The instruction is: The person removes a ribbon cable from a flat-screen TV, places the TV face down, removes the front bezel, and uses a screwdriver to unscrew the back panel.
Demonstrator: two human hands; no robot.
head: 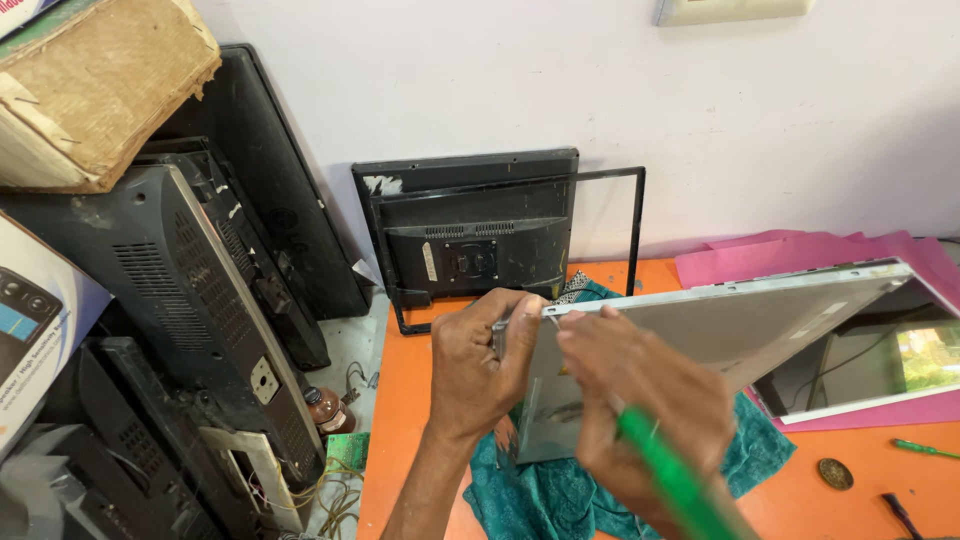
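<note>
Head view: left hand (480, 365) grips the near corner of the panel (720, 325), fingers curled tight on its edge. Right hand (640, 400) pinches that same corner and also holds a green screwdriver (675, 480), which is blurred. The panel is tilted up on edge over a teal cloth (560, 495) on the orange table (400, 420); its far end sits above pink sheets (800, 250). A monitor back (470, 240) and a bare bezel (610, 220) lean on the wall. Judgement: work the corner seam gently, support the panel's weight with the left hand, avoid flexing it, and keep the driver tip off the glass. A second green driver (925, 449) lies at the right.
</note>
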